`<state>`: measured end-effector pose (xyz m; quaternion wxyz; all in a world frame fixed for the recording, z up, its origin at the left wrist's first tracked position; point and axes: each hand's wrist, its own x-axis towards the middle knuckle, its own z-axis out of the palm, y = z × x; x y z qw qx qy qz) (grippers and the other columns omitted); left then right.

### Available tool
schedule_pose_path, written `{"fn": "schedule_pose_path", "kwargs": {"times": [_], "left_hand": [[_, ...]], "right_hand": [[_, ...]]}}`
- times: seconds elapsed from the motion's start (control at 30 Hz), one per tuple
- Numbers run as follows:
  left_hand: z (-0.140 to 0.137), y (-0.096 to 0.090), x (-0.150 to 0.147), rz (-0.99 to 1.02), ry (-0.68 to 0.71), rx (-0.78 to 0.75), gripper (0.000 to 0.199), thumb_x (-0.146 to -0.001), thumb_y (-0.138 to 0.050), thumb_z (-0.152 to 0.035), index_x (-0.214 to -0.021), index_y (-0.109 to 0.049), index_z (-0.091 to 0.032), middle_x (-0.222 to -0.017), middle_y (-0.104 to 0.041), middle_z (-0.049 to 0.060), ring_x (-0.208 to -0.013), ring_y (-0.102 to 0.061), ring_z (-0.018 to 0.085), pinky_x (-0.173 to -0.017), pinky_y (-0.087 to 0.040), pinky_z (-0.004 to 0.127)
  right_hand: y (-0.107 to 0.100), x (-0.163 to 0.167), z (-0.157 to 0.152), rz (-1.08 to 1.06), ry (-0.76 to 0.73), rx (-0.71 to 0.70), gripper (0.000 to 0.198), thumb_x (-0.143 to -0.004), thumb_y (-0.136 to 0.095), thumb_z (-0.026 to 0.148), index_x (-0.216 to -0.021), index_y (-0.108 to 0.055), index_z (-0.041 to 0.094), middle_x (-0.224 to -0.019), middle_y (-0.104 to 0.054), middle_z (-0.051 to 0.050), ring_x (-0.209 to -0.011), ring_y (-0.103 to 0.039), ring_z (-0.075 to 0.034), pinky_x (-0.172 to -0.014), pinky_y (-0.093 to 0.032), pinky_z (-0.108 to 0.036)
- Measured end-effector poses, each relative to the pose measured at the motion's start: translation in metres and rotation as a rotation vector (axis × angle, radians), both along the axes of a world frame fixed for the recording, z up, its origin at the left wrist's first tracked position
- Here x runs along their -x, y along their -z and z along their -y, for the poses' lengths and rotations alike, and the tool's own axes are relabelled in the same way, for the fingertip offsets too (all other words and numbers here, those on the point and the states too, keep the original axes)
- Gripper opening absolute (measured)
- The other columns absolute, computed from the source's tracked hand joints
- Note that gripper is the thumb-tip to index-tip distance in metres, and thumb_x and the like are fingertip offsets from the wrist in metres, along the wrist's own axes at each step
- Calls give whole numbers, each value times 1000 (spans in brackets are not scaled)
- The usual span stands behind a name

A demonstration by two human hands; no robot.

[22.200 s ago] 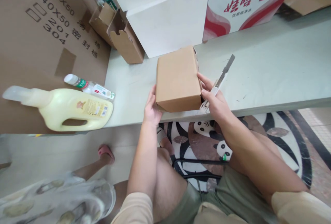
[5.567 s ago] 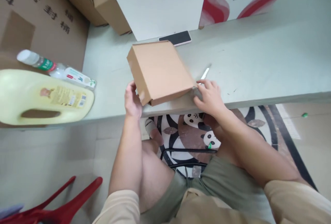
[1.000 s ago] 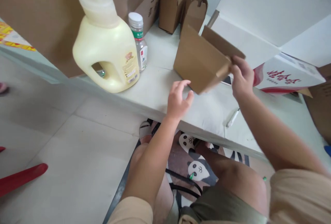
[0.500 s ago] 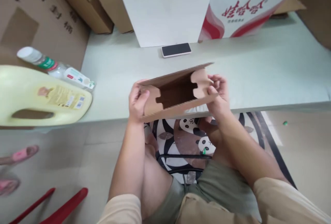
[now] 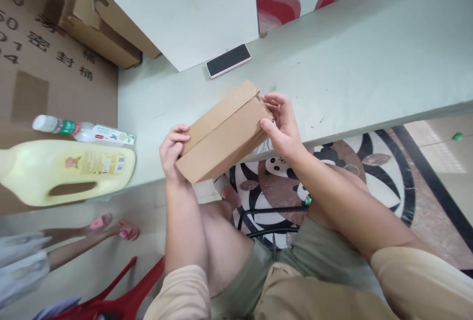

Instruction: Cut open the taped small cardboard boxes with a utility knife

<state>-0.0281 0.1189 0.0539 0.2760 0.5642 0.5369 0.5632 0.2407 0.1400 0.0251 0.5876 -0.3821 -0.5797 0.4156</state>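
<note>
A small brown cardboard box (image 5: 225,135) is held tilted over the table's front edge, between my two hands. Its top flap is folded over the opening, with a seam running along the upper face. My left hand (image 5: 174,150) grips the left end, fingers over the top edge and the thumb hidden. At the other end, my right hand (image 5: 283,125) has its thumb on the near face and its fingers at the far right corner. Behind the box a phone (image 5: 229,61) with a dark face lies on the table.
A pale yellow jug (image 5: 111,165) and a clear bottle (image 5: 86,131) lie at the left, beside a large carton (image 5: 22,98). White boxes (image 5: 192,15) and folded brown boxes (image 5: 107,39) stand behind. Another person's legs (image 5: 74,251) and a red chair (image 5: 136,290) are at lower left.
The box's open end, seen before with side flaps inside, is now covered by the long flap. Both hands turned the box. The view has swung, and another person's legs show more at left.
</note>
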Motion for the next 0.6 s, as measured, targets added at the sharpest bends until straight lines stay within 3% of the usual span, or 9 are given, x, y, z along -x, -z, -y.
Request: {"fn": "schedule_pose_path", "kwargs": {"times": [0.1, 0.2, 0.27, 0.37, 0.4, 0.5, 0.6], "left_hand": [[16, -29, 6, -207, 69, 105, 15, -78, -70, -39, -74, -71, -24, -105, -68, 6, -107, -62, 25, -102, -50, 42], [35, -58, -2, -462, 158, 196, 25, -93, -55, -37, -104, -76, -29, -122, -67, 5, -119, -61, 25, -107, -49, 41], [48, -70, -16, -639, 213, 258, 42, -93, -56, -47, -129, -68, -29, -137, -61, 8, -133, -54, 30, -114, -45, 45], [59, -72, -43, -971, 191, 335, 97, -70, -78, -64, -154, -45, -28, -164, -36, 14, -148, -35, 46, -119, -34, 63], [60, -70, -49, -1033, 175, 345, 105, -66, -81, -65, -156, -42, -29, -167, -30, 14, -149, -30, 50, -119, -30, 68], [54, -67, -47, -1024, 175, 330, 95, -72, -78, -63, -156, -42, -35, -169, -28, 11, -151, -28, 50, -119, -30, 70], [45, -66, -15, -837, 181, 324, 89, -76, -76, -64, -154, -44, -35, -169, -32, 7, -153, -29, 44, -124, -26, 66]], "right_hand": [[-4, 2, 0, 52, 36, -35, 29, -91, -51, 33, -119, -58, 28, -128, -60, -9, -126, -57, -25, -109, -47, -47], [-10, 6, -3, 101, 78, -45, 20, -89, -48, 24, -98, -66, 25, -119, -60, -9, -126, -56, -26, -110, -45, -47], [-12, 11, -5, 115, 100, -34, 20, -89, -48, 21, -93, -67, 24, -117, -60, -9, -123, -56, -26, -110, -45, -48], [-9, 15, -6, 136, 121, -58, 18, -90, -48, 22, -92, -66, 24, -116, -59, -9, -124, -56, -25, -111, -44, -47], [-7, 14, -7, 137, 116, -75, 18, -91, -48, 24, -94, -65, 24, -116, -59, -9, -124, -56, -25, -112, -44, -46], [0, 8, -11, 116, 108, -97, 25, -96, -46, 34, -114, -60, 25, -124, -61, -9, -123, -58, -24, -107, -47, -44], [4, 0, -17, 212, 153, -14, 29, -95, -47, 39, -116, -60, 24, -121, -67, -9, -116, -62, -24, -103, -50, -44]]}}
